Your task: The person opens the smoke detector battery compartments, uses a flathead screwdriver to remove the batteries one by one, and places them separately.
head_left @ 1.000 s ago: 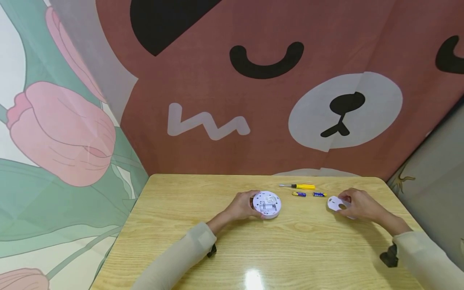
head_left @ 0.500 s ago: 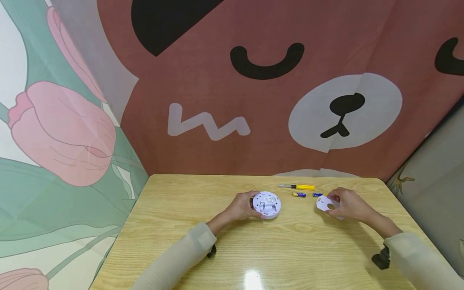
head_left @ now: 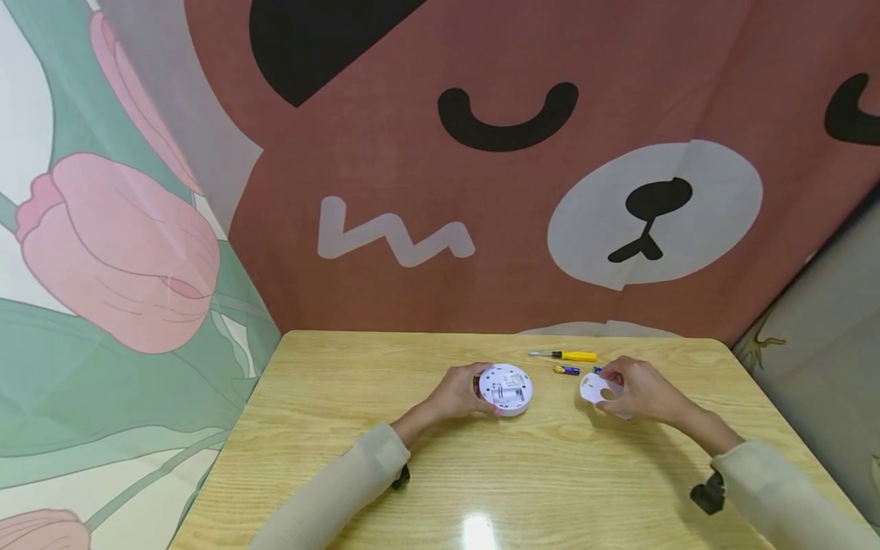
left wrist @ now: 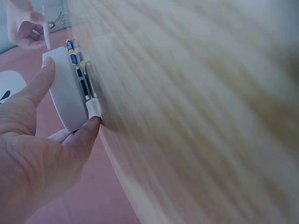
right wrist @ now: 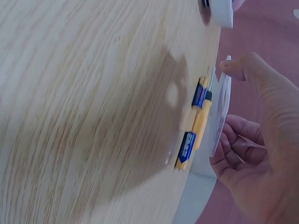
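Note:
My left hand (head_left: 457,391) grips the left edge of a round white device (head_left: 507,389), thumb and fingers spread across its rim. Its upturned face shows a bare battery compartment with small slots around it. In the left wrist view the device (left wrist: 67,93) appears side-on within the hand (left wrist: 42,144). Over to the right, my right hand (head_left: 642,389) pinches a thin white cover plate (head_left: 591,388) with a round hole. The right wrist view shows that plate (right wrist: 223,109) edge-on, held above the table between thumb and fingers.
A yellow-handled screwdriver (head_left: 577,356) lies near the table's back edge. In front of it are two blue-and-yellow batteries, one (head_left: 567,370) in plain sight and the other (head_left: 597,370) mostly hidden by the right hand and plate. A patterned cloth (head_left: 385,290) hangs behind the table (head_left: 330,382).
My right hand has carried the cover plate leftward, closer to the round device, and now covers most of one battery. The left hand and device have stayed in place.

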A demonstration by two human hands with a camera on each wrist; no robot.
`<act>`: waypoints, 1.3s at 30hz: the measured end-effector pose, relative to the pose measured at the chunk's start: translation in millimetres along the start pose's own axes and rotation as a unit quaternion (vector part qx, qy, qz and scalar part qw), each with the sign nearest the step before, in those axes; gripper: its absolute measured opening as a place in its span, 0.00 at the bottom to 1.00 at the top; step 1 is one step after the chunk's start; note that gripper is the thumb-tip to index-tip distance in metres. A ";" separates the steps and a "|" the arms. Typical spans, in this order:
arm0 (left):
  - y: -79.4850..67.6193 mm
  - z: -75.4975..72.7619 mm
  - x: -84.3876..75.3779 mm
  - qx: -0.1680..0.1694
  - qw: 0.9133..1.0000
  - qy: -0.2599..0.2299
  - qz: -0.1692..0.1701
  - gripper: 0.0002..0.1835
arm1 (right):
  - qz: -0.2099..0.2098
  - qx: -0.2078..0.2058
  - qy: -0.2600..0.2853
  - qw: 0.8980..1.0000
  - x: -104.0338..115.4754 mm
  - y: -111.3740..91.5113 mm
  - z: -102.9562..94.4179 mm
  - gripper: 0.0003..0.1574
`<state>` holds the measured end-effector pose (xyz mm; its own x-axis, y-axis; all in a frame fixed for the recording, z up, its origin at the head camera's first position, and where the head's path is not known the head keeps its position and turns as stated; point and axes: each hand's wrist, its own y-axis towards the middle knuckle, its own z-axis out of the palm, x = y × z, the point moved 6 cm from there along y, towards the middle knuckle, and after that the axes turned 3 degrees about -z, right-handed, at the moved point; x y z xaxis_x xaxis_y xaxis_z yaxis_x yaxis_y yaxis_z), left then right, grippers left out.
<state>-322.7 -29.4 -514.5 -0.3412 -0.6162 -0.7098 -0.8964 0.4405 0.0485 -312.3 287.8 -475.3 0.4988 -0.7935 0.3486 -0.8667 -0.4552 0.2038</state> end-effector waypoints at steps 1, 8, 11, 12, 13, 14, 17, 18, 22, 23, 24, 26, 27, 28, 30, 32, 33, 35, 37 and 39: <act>0.1 0.0 0.3 0.000 1.000 0.002 -0.001 0.51 | 0.000 0.000 0.000 1.000 1.6 0.6 0.9 0.33; 0.8 0.3 2.5 0.001 1.000 0.002 -0.004 0.51 | 0.007 -0.001 -0.007 1.000 12.5 5.5 4.1 0.34; 1.0 0.2 2.5 0.002 1.000 0.003 -0.005 0.51 | 0.005 -0.004 -0.011 1.000 17.2 8.5 4.9 0.32; 1.0 0.2 2.4 0.001 1.000 0.004 -0.004 0.51 | 0.004 -0.005 -0.012 1.000 19.1 9.5 4.9 0.31; 0.9 0.1 2.4 0.001 1.000 0.005 -0.004 0.51 | 0.003 -0.007 -0.014 1.000 20.8 10.5 5.0 0.31; 1.0 -0.1 2.4 0.000 1.000 0.005 -0.004 0.51 | 0.000 -0.010 -0.015 1.000 22.8 11.5 4.8 0.31; 1.1 -0.6 2.3 -0.003 1.000 0.007 -0.005 0.51 | -0.002 -0.016 -0.013 1.000 28.0 13.9 4.7 0.31; 1.0 -0.7 2.2 -0.004 1.000 0.007 -0.006 0.51 | -0.002 -0.019 -0.011 1.000 29.4 14.6 4.8 0.31; 1.5 -0.1 2.7 -0.003 1.000 0.012 -0.006 0.51 | 0.004 -0.022 -0.006 1.000 33.2 17.9 7.7 0.31; 1.6 0.1 2.8 -0.003 1.000 0.013 -0.005 0.51 | 0.006 -0.023 -0.006 1.000 34.1 18.8 8.8 0.31; 1.7 0.3 2.9 -0.003 1.000 0.016 -0.004 0.51 | 0.008 -0.022 -0.007 1.000 34.8 19.7 10.0 0.30; 2.0 0.3 2.7 -0.005 1.000 0.019 -0.002 0.51 | 0.012 -0.021 -0.007 1.000 35.9 21.6 12.1 0.30; 2.1 0.3 2.5 -0.005 1.000 0.020 -0.002 0.51 | 0.013 -0.022 -0.007 1.000 36.4 22.5 12.9 0.30; 2.2 0.2 2.4 -0.005 1.000 0.020 -0.001 0.50 | 0.015 -0.022 -0.006 1.000 37.1 23.3 13.6 0.29; 2.5 0.2 2.3 -0.005 1.000 0.020 -0.001 0.50 | 0.017 -0.025 -0.004 1.000 38.5 24.9 14.7 0.29; 2.8 0.4 2.4 -0.004 1.000 0.019 -0.001 0.50 | 0.019 -0.029 -0.003 0.999 40.1 26.3 15.2 0.29; 2.8 0.6 2.5 -0.004 1.000 0.018 -0.002 0.50 | 0.020 -0.031 -0.003 0.999 40.8 27.0 15.5 0.29; 2.6 0.7 2.6 -0.004 1.000 0.018 -0.002 0.50 | 0.021 -0.034 -0.002 0.999 42.8 28.4 16.1 0.29; 2.2 0.8 2.2 -0.006 1.000 0.018 0.001 0.50 | 0.022 -0.036 -0.001 0.999 45.0 29.8 17.0 0.28; 1.7 0.7 1.8 -0.009 1.000 0.019 0.003 0.50 | 0.022 -0.037 0.002 0.999 47.8 31.2 18.2 0.27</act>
<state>-324.7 -29.3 -516.2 -0.3573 -0.6376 -0.6825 -0.8990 0.4328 0.0664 -315.5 228.3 -468.9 0.4610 -0.8104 0.3616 -0.8849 -0.3892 0.2559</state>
